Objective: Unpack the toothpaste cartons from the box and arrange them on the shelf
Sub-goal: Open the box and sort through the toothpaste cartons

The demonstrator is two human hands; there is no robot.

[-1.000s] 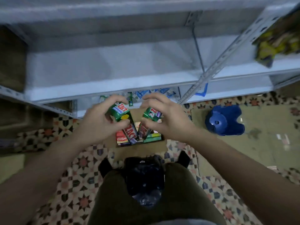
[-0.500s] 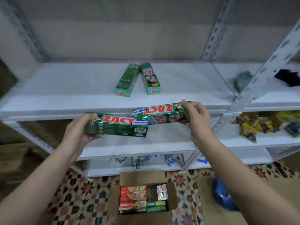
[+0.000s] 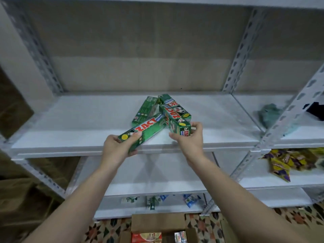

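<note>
My left hand grips the near end of a green ZACT toothpaste carton, which slants up over the front of the white shelf board. My right hand grips the near end of a second green carton, lying on top of a carton that rests on the shelf. Another green carton lies on the shelf to the left of it. The open cardboard box stands on the floor below, with red and green cartons inside.
Perforated grey uprights frame the shelf bay. A teal cloth lies in the neighbouring bay at the right. Yellow and purple packets fill the lower right shelf. Small sachets sit on the bottom shelf. Patterned floor surrounds the box.
Both hands rose from the box with one carton each and moved forward onto the shelf. The two cartons now sit against the pair lying there.
</note>
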